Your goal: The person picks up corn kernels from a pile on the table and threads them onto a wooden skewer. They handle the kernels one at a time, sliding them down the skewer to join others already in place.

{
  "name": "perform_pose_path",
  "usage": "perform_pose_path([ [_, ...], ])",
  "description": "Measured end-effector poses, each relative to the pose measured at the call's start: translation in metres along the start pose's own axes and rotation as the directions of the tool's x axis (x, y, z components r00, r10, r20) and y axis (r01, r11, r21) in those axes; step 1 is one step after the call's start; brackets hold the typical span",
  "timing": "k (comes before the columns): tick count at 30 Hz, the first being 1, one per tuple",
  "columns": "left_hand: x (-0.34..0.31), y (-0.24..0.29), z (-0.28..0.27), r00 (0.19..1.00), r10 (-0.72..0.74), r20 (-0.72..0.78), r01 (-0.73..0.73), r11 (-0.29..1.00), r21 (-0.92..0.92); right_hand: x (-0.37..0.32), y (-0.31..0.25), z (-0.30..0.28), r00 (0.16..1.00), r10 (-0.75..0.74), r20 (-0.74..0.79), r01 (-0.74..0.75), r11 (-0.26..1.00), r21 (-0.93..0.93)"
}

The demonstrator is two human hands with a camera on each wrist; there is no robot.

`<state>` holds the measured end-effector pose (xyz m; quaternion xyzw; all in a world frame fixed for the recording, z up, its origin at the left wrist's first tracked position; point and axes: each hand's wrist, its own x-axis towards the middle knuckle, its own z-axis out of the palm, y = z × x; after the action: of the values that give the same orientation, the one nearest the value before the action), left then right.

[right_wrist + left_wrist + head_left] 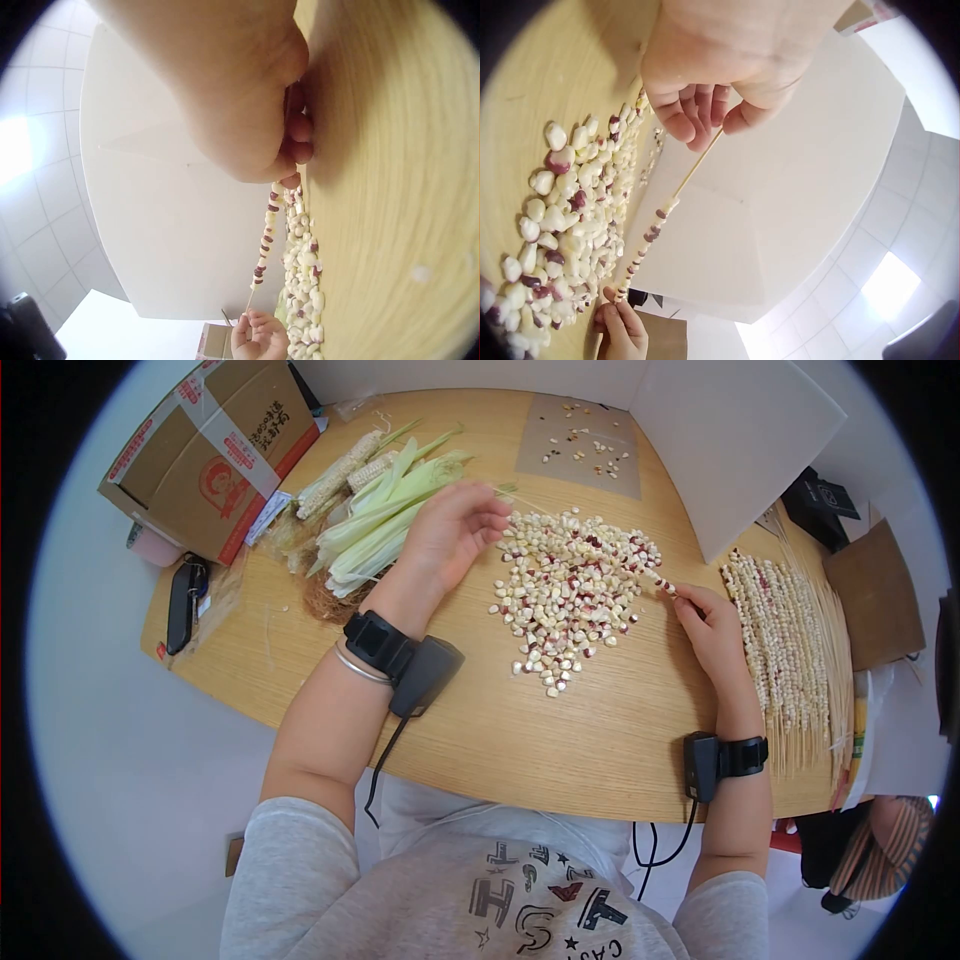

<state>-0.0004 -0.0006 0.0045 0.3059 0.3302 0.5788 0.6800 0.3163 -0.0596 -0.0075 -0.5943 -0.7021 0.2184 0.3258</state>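
A thin wooden skewer [697,165] threaded with white and dark red corn kernels [651,235] stretches between the two hands. The left hand [455,535] pinches its bare end between thumb and fingertips, as the left wrist view shows. At the kernel-covered end, the right hand [714,630] grips with thumb and fingers, its palm side turned from the right wrist camera. Below the skewer a spread of loose corn kernels [565,610], mostly pale with some dark red, covers the middle of the wooden table [480,750].
Rows of kernel-threaded skewers [780,650] lie at the right beside bare sticks [838,680]. Corn cobs with green husks [385,515] lie at the left, before a cardboard box [225,465]. A grey mat [575,448] with scattered kernels and an upright white panel [745,445] stand behind.
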Motion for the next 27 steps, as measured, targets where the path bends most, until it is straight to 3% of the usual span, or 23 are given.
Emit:
perform_pose_path([
  [13, 0.005, 0.006, -0.012, 0.983, 0.047, -0.18, -0.041, 0.999, 0.033, 0.0, -0.006, -0.001, 1.0, 0.001, -0.015, -0.001, 1.0, 0.004],
  [15, 0.005, 0.006, -0.012, 0.991, -0.013, -0.135, 0.052, 0.956, 0.289, 0.001, -0.002, -0.001, 0.999, 0.014, -0.035, -0.014, 1.0, 0.016],
  [16, 0.003, 0.007, -0.006, 0.991, -0.014, -0.135, 0.053, 0.956, 0.289, 0.001, 0.0, -0.001, 0.998, 0.03, -0.055, -0.029, 0.999, 0.03],
  [18, -0.006, 0.005, 0.006, 1.0, -0.007, -0.001, 0.006, 0.785, 0.62, 0.002, 0.002, -0.001, 0.997, 0.03, -0.064, -0.028, 0.999, 0.025],
  [19, -0.008, 0.002, 0.008, 1.0, -0.009, 0.0, 0.007, 0.784, 0.62, 0.002, 0.003, -0.001, 0.997, 0.026, -0.075, -0.024, 1.0, 0.02],
  [21, -0.01, -0.003, 0.01, 0.977, 0.025, 0.212, -0.17, 0.692, 0.702, 0.001, 0.0, -0.001, 0.997, 0.027, -0.076, -0.026, 1.0, 0.014],
  [25, -0.01, -0.01, 0.008, 0.977, 0.028, 0.212, -0.179, 0.652, 0.737, 0.002, 0.003, -0.001, 0.997, 0.018, -0.076, -0.018, 1.0, 0.001],
  [27, -0.007, -0.018, 0.002, 0.961, 0.093, 0.259, -0.268, 0.522, 0.81, 0.001, 0.002, 0.0, 0.997, 0.002, -0.075, -0.003, 1.0, -0.004],
])
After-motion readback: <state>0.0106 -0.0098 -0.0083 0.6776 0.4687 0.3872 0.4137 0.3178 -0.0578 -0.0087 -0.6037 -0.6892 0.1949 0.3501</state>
